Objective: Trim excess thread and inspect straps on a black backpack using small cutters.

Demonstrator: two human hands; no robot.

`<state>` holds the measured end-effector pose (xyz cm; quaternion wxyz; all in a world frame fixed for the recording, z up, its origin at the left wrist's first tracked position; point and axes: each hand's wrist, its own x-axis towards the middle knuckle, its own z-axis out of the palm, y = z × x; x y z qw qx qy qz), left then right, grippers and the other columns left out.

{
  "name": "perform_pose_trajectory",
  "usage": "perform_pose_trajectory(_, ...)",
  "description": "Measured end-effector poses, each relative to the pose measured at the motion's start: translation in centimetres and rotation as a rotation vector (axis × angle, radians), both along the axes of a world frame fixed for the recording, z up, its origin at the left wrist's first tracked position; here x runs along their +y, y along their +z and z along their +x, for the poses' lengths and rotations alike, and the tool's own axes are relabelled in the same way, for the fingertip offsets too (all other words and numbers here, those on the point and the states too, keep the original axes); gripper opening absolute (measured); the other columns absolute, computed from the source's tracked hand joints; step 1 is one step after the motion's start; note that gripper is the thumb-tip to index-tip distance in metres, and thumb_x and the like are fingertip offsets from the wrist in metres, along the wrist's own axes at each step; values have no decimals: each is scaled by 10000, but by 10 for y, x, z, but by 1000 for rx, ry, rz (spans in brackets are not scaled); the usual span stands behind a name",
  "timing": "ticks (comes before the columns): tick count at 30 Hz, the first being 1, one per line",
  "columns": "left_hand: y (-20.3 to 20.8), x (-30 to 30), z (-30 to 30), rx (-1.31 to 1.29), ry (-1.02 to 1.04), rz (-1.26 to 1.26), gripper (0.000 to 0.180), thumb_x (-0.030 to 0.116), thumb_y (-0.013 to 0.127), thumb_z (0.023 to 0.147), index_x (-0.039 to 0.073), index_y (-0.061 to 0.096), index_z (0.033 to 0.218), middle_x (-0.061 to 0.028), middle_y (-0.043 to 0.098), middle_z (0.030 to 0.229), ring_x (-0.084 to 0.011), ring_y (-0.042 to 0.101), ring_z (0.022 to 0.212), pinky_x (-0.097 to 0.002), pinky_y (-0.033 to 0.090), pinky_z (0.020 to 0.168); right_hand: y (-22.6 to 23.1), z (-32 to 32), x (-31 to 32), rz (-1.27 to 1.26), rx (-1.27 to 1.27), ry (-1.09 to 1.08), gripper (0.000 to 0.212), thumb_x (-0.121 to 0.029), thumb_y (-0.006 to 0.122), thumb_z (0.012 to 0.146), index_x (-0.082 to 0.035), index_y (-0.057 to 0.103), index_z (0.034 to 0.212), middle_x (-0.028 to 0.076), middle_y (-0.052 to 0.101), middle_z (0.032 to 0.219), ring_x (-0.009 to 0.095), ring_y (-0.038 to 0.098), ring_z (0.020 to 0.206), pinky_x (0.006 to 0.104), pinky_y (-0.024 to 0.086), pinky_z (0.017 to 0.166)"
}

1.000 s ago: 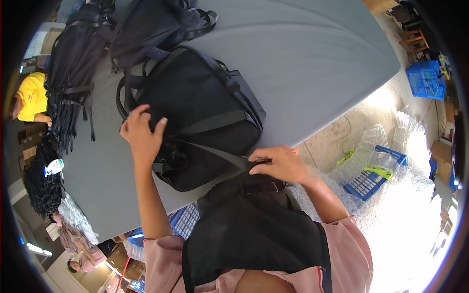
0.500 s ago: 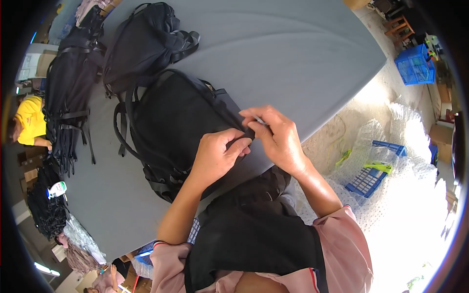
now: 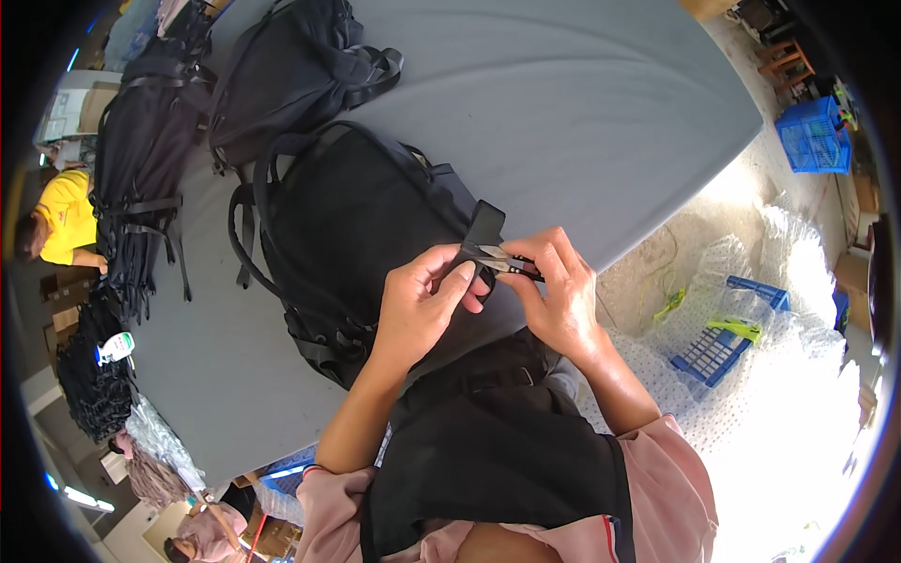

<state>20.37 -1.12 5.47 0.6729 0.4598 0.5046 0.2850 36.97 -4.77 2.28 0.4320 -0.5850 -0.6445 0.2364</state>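
Observation:
A black backpack [image 3: 347,220] lies on the grey-covered table in front of me. At its right edge my left hand [image 3: 427,300] pinches a black webbing strap [image 3: 485,223], whose wide end sticks up past my fingertips. My right hand [image 3: 558,291] is closed around a small pair of thread snips [image 3: 507,262]. Their metal blades point left and meet the strap beside my left fingertips. Whether the blades touch a thread is too small to tell.
A second black backpack [image 3: 291,80] lies beyond, with more stacked black bags [image 3: 150,159] along the left edge. A white bottle [image 3: 114,348] stands at the left. Clear bubble wrap [image 3: 648,394] and a blue crate [image 3: 813,136] are on the right. A person in yellow [image 3: 68,216] is at far left.
The strap end has come up into view between my hands. My right hand has dropped slightly and turned, and the snips' blades now show against the strap. The view has shifted a little.

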Motion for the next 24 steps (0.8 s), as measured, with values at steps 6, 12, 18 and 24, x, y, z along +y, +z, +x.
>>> perform_pose_trajectory(6, 3, 0, -7, 60, -36, -4, 151, 62, 549, 881, -26, 610, 988, -48, 617, 720, -75, 542, 588, -205, 426, 552, -7, 7, 3, 119, -114, 37, 299, -50, 738, 651, -94, 616, 921, 23, 567, 791, 222, 548, 594, 317, 447, 526)
perform_pose_trajectory(12, 0, 3, -9, 22, -15, -58, 124, 57, 546, 874, -25, 614, 938, -41, 608, 705, -73, 524, 571, -206, 425, 556, -9, 12, -2, 169, -24, 7, 288, -60, 744, 644, -105, 626, 902, 11, 578, 786, 215, 519, 567, 311, 437, 522)
perform_pose_trajectory(18, 2, 2, -6, 9, -3, -66, 129, 63, 546, 873, -31, 614, 930, -47, 609, 707, -78, 527, 571, -210, 430, 562, -5, 7, 0, 112, -82, 36, 293, -31, 747, 637, -77, 629, 902, 33, 590, 796, 219, 544, 605, 310, 451, 545)
perform_pose_trajectory(24, -1, 1, -8, -41, 30, -117, 134, 63, 550, 869, -37, 617, 928, -58, 614, 710, -87, 530, 565, -219, 438, 569, -6, 6, -3, 138, -118, 8, 288, 3, 747, 634, -57, 632, 891, 58, 599, 801, 224, 578, 643, 317, 472, 579)
